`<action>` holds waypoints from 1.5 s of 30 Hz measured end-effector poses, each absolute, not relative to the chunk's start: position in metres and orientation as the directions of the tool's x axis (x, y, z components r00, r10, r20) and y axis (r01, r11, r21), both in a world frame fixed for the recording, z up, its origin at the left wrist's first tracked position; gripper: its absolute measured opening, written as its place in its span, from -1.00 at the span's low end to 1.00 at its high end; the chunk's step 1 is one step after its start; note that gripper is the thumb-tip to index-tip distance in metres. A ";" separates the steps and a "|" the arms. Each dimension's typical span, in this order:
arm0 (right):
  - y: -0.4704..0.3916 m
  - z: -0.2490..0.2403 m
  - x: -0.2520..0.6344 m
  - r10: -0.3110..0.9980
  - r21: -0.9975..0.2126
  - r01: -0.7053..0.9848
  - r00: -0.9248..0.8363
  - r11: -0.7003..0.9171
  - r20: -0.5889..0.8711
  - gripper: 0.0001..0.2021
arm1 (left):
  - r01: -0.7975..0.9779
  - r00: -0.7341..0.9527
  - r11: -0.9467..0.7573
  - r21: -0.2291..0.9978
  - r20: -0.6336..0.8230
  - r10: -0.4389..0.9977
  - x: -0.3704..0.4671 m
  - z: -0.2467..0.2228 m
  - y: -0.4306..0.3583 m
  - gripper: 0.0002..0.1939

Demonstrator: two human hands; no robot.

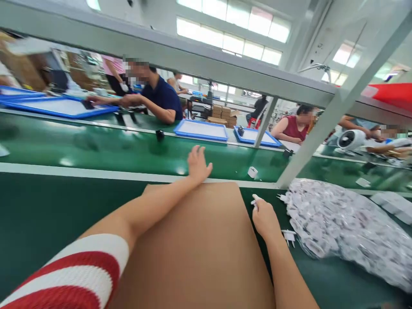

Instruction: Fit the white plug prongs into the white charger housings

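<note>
My left hand point(198, 165) reaches over the green conveyor belt point(135, 150) with its fingers spread and nothing in them. Below that forearm lies a large sheet of brown cardboard point(199, 240). To the right of the cardboard, my right hand point(266, 218) is closed on a small white plug point(255, 199), mostly hidden by the fingers. A white two-pin plug point(289, 236) lies on the green tabletop beside my right wrist. A white charger block point(252, 172) sits on the belt ahead of my right hand.
A clear plastic bag full of white plugs point(341, 219) fills the right side. A slanted metal post point(322, 111) rises behind it. Blue-rimmed trays point(201, 130) line the belt's far side, where several people work. A black block point(160, 135) rides the belt.
</note>
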State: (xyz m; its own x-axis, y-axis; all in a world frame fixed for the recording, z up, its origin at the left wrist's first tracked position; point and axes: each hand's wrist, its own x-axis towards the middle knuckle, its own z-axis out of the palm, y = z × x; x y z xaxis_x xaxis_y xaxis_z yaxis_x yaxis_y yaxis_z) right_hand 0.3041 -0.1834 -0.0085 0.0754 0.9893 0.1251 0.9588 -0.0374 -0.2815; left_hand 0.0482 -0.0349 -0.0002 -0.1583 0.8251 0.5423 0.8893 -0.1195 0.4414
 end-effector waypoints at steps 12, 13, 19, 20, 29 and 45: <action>-0.184 -0.023 0.309 0.985 -0.384 0.923 0.094 -0.030 0.147 -0.54 | 0.770 0.598 -0.601 0.215 0.087 0.797 0.172 0.011 0.008 0.05; -0.185 -0.021 0.309 0.987 -0.389 0.920 0.096 -0.038 0.130 -0.54 | 0.766 0.610 -0.605 0.217 0.050 0.791 0.176 0.013 0.010 0.01; -0.187 -0.013 0.304 0.986 -0.343 0.938 0.020 0.038 0.165 -0.60 | 0.786 0.589 -0.563 0.255 -0.029 0.808 0.171 0.023 0.012 -0.60; -0.187 -0.012 0.303 0.983 -0.354 0.934 0.021 0.046 0.183 -0.62 | 0.788 0.579 -0.555 0.265 -0.013 0.815 0.167 0.026 0.008 -0.63; -0.220 0.009 0.288 0.984 -0.547 0.821 -0.100 0.165 0.147 -0.59 | 0.683 0.544 -0.568 0.459 0.198 0.815 0.089 0.028 -0.100 -0.75; -0.207 0.002 0.275 0.998 -0.996 0.071 -0.018 -0.062 -0.064 -0.60 | 0.301 0.453 -0.263 0.916 0.105 0.885 0.045 -0.028 -0.187 -0.60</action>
